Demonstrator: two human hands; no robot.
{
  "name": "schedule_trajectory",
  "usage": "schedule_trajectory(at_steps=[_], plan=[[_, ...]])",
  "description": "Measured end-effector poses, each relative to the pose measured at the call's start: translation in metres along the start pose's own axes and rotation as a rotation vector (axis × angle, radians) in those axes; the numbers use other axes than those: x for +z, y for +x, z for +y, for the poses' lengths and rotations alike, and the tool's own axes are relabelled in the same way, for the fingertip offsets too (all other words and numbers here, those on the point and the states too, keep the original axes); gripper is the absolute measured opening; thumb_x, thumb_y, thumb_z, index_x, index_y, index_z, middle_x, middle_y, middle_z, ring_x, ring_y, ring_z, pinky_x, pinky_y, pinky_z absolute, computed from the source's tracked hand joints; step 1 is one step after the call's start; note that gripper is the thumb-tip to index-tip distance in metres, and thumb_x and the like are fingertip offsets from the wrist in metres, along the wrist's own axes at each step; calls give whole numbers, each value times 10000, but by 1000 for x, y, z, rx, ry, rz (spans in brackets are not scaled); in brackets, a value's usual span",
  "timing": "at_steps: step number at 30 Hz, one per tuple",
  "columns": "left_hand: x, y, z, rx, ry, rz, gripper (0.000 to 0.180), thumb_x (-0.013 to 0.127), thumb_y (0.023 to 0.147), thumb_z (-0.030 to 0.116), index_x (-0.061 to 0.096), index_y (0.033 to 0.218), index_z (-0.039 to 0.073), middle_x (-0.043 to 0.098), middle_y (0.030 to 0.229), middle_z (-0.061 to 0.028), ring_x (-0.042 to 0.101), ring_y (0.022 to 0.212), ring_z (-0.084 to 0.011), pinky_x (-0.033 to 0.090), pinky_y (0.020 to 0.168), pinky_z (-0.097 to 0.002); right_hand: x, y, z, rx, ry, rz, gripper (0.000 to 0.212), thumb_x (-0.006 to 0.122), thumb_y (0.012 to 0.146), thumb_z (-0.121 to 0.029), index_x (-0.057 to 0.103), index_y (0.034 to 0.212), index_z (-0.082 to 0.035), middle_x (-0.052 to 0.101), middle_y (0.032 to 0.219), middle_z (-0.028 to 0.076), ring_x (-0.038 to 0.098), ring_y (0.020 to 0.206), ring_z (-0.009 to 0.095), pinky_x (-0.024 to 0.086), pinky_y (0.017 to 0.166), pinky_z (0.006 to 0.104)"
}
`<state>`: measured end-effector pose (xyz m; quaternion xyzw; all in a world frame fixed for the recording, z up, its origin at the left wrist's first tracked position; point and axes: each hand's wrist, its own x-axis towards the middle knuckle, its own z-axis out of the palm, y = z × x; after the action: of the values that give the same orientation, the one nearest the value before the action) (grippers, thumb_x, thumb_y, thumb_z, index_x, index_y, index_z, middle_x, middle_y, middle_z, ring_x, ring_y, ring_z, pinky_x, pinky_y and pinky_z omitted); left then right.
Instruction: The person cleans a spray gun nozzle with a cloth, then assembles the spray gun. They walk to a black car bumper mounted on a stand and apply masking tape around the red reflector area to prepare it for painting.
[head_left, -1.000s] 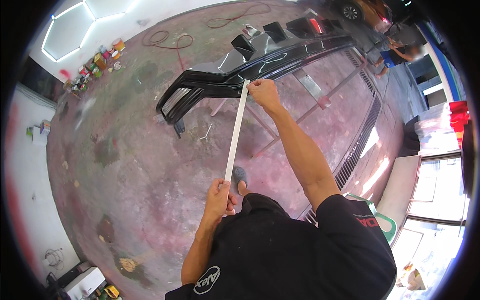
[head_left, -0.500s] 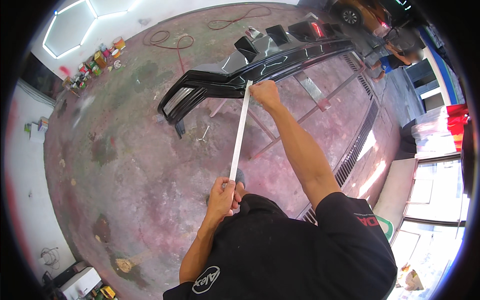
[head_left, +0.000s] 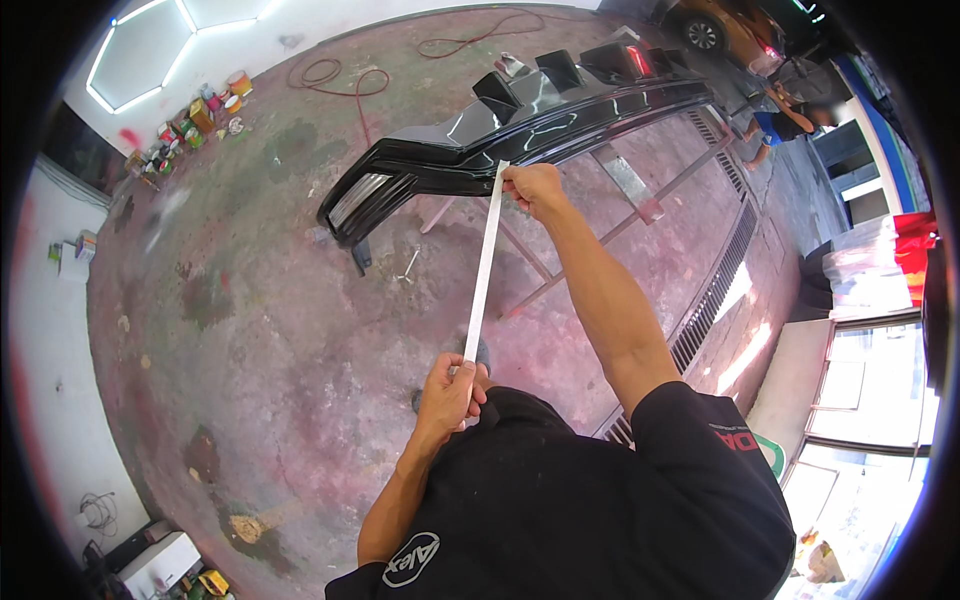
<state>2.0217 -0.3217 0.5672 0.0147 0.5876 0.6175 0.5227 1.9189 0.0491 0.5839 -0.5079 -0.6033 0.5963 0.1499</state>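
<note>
A long white strip of tape (head_left: 484,268) is stretched straight between my two hands. My right hand (head_left: 532,188) pinches its far end with closed fingers, arm reaching out, close to the lower edge of a glossy black car bumper (head_left: 440,160). Whether the strip's tip touches the bumper I cannot tell. Close to my body, my left hand (head_left: 446,396) is closed round the near end, thumb on top. What else its palm may hold is hidden.
The bumper rests on a metal stand (head_left: 620,228) over a stained floor. A red hose (head_left: 322,76) lies beyond it, and cans (head_left: 200,115) line the far-left wall. A floor grate (head_left: 712,287) runs along the right. Another person (head_left: 785,122) is by an orange car (head_left: 735,40).
My right hand has shifted very slightly right, and its fingers look a little looser on the tape. The strip stays taut, and my left hand keeps nearly the same place.
</note>
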Motion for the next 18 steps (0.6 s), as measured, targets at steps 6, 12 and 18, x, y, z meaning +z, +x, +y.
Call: schedule_trajectory(at_steps=[6, 12, 18], plan=[[3, 0, 0, -7, 18, 5, 211, 547, 1096, 281, 533, 1142, 76, 645, 693, -47, 533, 464, -71, 378, 390, -235, -4, -1, 3, 29, 99, -62, 154, 769, 884, -134, 738, 832, 7, 706, 745, 67, 548, 549, 106, 390, 447, 292], [2, -2, 2, 17, 100, 14, 196, 560, 1100, 259, 527, 1140, 71, 659, 703, -69, 565, 496, -95, 453, 442, -259, -8, -26, 2, 51, 39, -113, 151, 769, 905, -136, 735, 848, 0, 696, 749, 53, 532, 545, 89, 383, 445, 263], [6, -5, 6, 24, 133, 22, 212, 566, 1096, 263, 530, 1150, 60, 660, 714, -70, 568, 504, -95, 457, 449, -261, -13, -41, 13, 25, 74, -175, 133, 761, 910, -127, 729, 892, 0, 699, 765, 44, 507, 547, 73, 364, 446, 248]])
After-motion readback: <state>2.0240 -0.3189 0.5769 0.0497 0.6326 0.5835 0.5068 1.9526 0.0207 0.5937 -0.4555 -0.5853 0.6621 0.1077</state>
